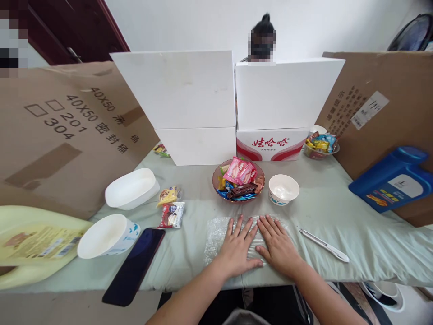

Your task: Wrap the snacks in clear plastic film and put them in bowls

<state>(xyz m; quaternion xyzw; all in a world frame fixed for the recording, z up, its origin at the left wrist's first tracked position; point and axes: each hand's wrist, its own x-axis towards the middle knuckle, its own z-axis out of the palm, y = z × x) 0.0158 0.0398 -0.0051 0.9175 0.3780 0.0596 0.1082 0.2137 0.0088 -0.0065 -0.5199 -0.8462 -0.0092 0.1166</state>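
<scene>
Both my hands lie flat, palms down, on a sheet of clear crinkled plastic wrap [216, 234] spread on the cloth-covered surface [338, 212] right in front of me. My left hand [237, 248] covers the middle of the sheet and my right hand [279, 246] lies on its right part, the two thumbs nearly meeting; the fingers [248, 228] of both are stretched out and spread, released, grasping nothing. Just beyond my hands stands a reddish glass dish [216, 178] heaped with wrapped sweets, and beside it to the right a small white bowl [283, 188]. A white pen-like tool [324, 244] lies near my right hand, apart from it. To the left of the sheet lie two snack packets [171, 205], a dark phone [134, 266] at the near edge, a white paper cup [106, 235] on its side and a white oblong tub [131, 188]. White boxes [179, 90] and cardboard sheets [61, 131] stand around the surface, and a blue jug [394, 178] leans at the right.
</scene>
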